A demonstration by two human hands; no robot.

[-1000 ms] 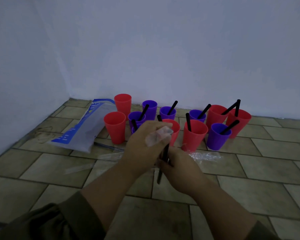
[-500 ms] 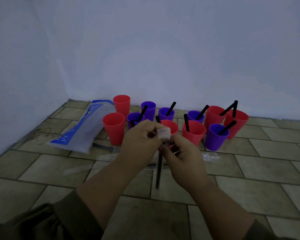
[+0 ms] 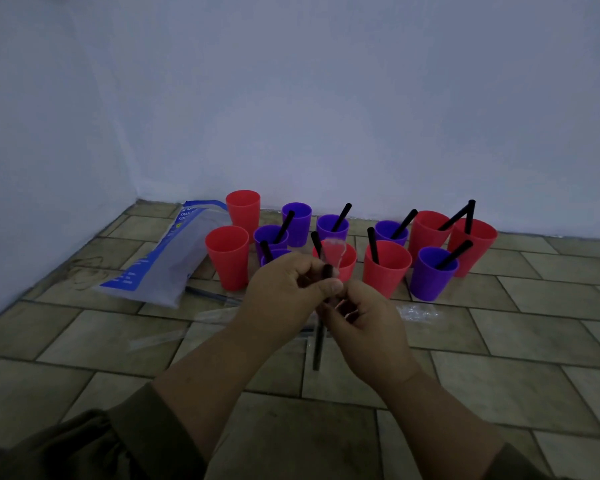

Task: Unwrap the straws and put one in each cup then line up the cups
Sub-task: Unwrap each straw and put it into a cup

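The 2 forearms reach forward and converge at the middle, bare below olive sleeves (image 3: 125, 441). The left hand (image 3: 284, 292) is held back-up with its fingers curled, thumb and forefinger pinching the top end of a black straw (image 3: 317, 344). The right hand (image 3: 364, 327) sits just below and beside it, touching it, fingers curled round the same straw.

Cups (image 3: 387, 268) cluster on the floor (image 3: 499, 375) against the far wall (image 3: 326, 116); the bag (image 3: 160, 268) lies left of them. Near of the cluster, my left hand (image 3: 284, 292) and right hand (image 3: 364, 323) flank the straw (image 3: 317, 348).
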